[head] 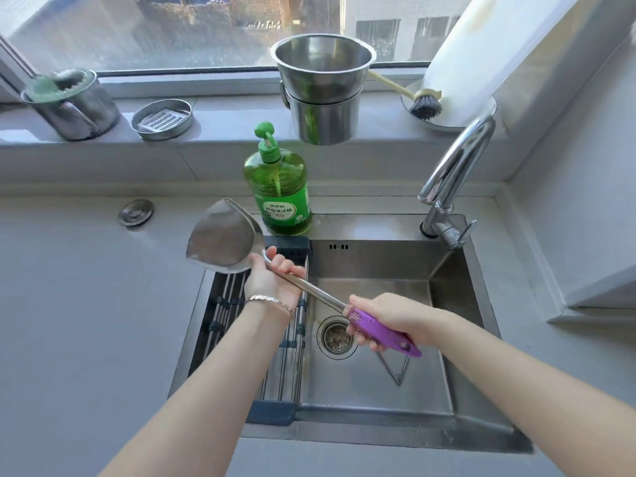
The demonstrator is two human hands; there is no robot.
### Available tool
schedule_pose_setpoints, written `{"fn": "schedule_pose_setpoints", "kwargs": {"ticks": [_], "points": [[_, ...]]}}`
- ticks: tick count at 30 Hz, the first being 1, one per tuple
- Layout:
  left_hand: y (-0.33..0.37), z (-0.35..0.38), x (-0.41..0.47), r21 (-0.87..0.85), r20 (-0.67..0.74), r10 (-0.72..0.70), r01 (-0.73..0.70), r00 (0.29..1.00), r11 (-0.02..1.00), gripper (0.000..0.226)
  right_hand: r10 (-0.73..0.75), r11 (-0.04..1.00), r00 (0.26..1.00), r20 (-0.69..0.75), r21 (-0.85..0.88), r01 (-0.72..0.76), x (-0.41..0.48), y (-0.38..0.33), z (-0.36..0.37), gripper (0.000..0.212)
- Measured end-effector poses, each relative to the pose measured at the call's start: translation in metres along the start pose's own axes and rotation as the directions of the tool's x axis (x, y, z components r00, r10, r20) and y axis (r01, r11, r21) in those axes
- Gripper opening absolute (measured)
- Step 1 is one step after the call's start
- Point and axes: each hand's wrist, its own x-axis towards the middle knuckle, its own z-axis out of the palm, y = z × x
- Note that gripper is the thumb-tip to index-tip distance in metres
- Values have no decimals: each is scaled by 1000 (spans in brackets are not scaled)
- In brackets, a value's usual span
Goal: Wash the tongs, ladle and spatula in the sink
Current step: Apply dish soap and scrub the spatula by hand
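Room: a kitchen with a grey counter (86, 304), a steel sink (457, 342) set into it, and a window (206, 29) at 12 o'clock.
Left fingers: the fingers (287, 266) curl around the bare metal shaft, right behind the blade.
Left hand: the left hand (272, 280) holds the shaft up. A thin bracelet (270, 300) sits on the wrist.
Right fingers: the fingers (361, 333) wrap under the purple handle and the thumb lies on top.
Right hand: the right hand (385, 320) grips the purple handle over the sink.
Spatula: the spatula (225, 237) is up in the air, held by both hands. Its shiny blade points to 10 o'clock, out over the sink's left edge. Its purple handle points to 4 o'clock, above the drain (335, 335).
Rack: a rack (223, 315) of metal bars lies across the left part of the sink, under the left arm.
Sink floor: a bent wire thing (395, 370) lies at 5 o'clock from the drain. I cannot tell what it is.
Tap: the tap (451, 180) stands at the sink's 1 o'clock corner.
Soap: a green soap bottle (278, 187) stands at 12 o'clock, just behind the sink.
Window sill: a steel cup (75, 105) at 10 o'clock, a small round dish (161, 120) beside it, two stacked steel pots (321, 87) at 12 o'clock, and a dish brush (421, 105) at 1 o'clock.
Counter: a round metal cap (136, 211) sits at 9 o'clock from the soap bottle.
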Motion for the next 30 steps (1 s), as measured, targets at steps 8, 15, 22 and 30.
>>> {"fn": "schedule_pose_setpoints", "kwargs": {"ticks": [8, 15, 22, 30], "points": [[37, -14, 31, 29, -268, -22, 31, 963, 999, 42, -144, 971, 924, -353, 130, 201, 33, -116, -15, 29], [57, 0, 46, 13, -345, -148, 162, 927, 987, 40, -154, 927, 949, -277, 292, 236, 62, -231, -18, 59], [57, -5, 60, -43, -249, -183, 178, 951, 983, 36, -79, 927, 960, -267, 335, 169, 89, -256, -17, 36], [56, -8, 79, 111, -339, -80, 125, 937, 986, 38, -22, 855, 993, -114, 513, 78, 99, -270, -30, 35]]}}
